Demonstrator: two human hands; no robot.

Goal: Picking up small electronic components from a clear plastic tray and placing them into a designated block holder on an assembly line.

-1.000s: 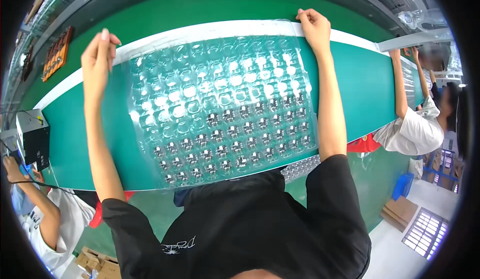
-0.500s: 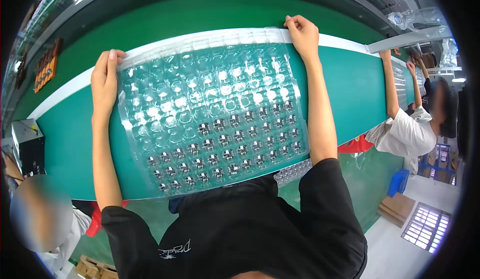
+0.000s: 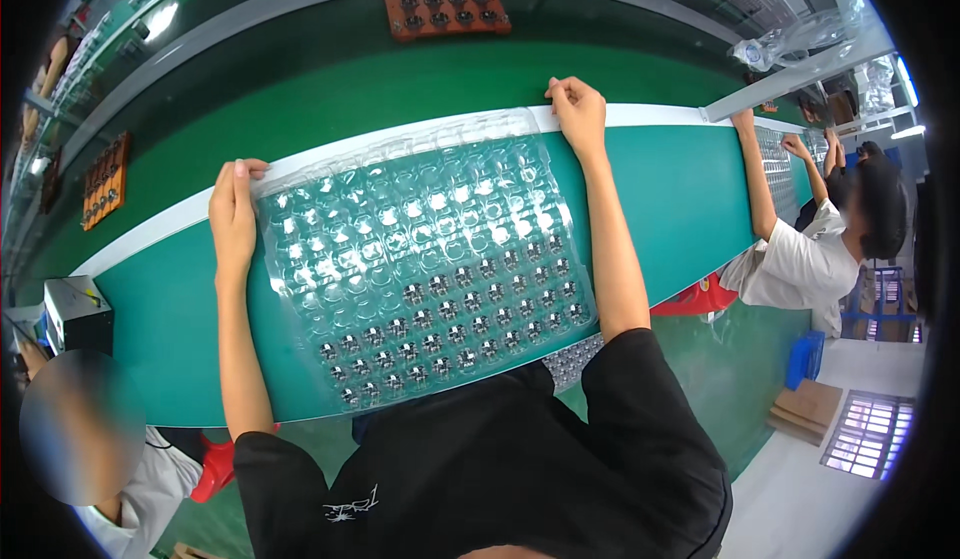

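A clear plastic blister tray (image 3: 345,214) lies on the green work surface (image 3: 650,184) between my forearms. Small black-and-silver parts (image 3: 457,333) fill several of its near rows of pockets; the far rows hold none. At the tray's far left corner, my left hand (image 3: 234,217) rests by the white rail (image 3: 350,152), fingers bent together with nothing visible in them. My right hand (image 3: 580,117) is loosely curled at the rail just past the tray's far right corner. Neither hand appears to grip the tray.
Beyond the rail, a red fixture (image 3: 445,24) with round black pieces sits on a green strip, and an orange one (image 3: 106,181) at left. A black-and-white box (image 3: 78,316) stands at the left end. Other people sit at both sides. A metal post (image 3: 790,74) rises at right.
The whole view has shifted, so the far fixture shows more fully and the rail sits lower in the picture. My hands and the tray keep about the same places relative to each other.
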